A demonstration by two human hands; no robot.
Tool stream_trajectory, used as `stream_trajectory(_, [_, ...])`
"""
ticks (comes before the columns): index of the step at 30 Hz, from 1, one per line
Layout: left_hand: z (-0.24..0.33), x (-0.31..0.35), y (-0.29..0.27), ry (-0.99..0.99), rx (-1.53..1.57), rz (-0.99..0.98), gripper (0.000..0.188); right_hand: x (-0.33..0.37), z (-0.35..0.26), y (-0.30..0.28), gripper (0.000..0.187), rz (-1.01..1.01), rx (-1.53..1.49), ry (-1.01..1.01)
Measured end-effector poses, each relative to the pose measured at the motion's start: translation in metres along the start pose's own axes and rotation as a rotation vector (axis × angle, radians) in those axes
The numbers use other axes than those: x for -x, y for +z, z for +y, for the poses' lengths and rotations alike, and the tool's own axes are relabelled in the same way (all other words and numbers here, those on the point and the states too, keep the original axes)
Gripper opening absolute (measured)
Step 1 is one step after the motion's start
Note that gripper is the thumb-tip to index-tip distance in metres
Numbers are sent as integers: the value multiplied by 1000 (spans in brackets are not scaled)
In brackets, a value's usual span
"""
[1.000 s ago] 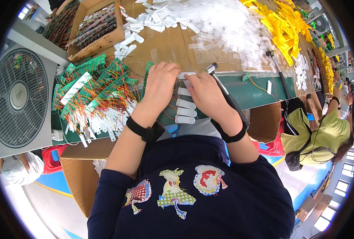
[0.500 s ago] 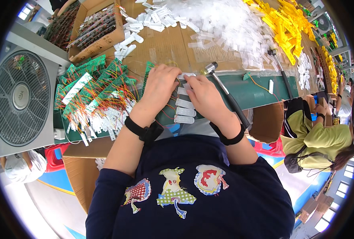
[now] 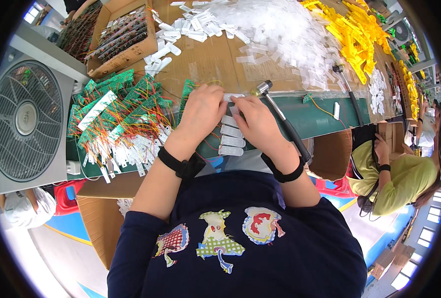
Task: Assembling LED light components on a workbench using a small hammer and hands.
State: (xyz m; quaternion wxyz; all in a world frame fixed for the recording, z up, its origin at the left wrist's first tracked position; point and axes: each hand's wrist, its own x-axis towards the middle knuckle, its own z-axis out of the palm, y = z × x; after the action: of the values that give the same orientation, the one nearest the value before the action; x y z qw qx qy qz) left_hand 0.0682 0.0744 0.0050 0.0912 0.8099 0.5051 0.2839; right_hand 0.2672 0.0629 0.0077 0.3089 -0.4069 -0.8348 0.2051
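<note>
My left hand is closed, its fingers curled at one end of a small white plastic strip at the bench edge. The thumb and fingers of my right hand pinch the strip's near side, so much of it is hidden. Just below, several translucent white strips lie in a column, attached to a green circuit board or its wires in a way I cannot make out. A hammer with a black grip rests right of my right hand.
Wired green boards are heaped left, beside a grey fan. Clear plastic pieces and yellow parts pile up at the back. A second hammer lies right. A carton holds boards. A co-worker sits far right.
My hands stay together over the strip with only slight finger shifts; more of the strip column shows. At the right, the co-worker's arm has moved to a cardboard box.
</note>
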Motion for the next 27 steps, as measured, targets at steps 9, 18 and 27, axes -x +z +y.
stream_trajectory(9, [4, 2, 0, -47, 61, 38, 29, 1, -6, 3, 37, 14, 3, 35])
stream_trajectory(18, [5, 4, -1, 9, 95, 28, 32, -1, -4, 5, 34, 18, 12, 80])
stream_trajectory(27, [6, 5, -1, 27, 72, 53, 39, -4, 1, 4, 26, 45, -29, 95])
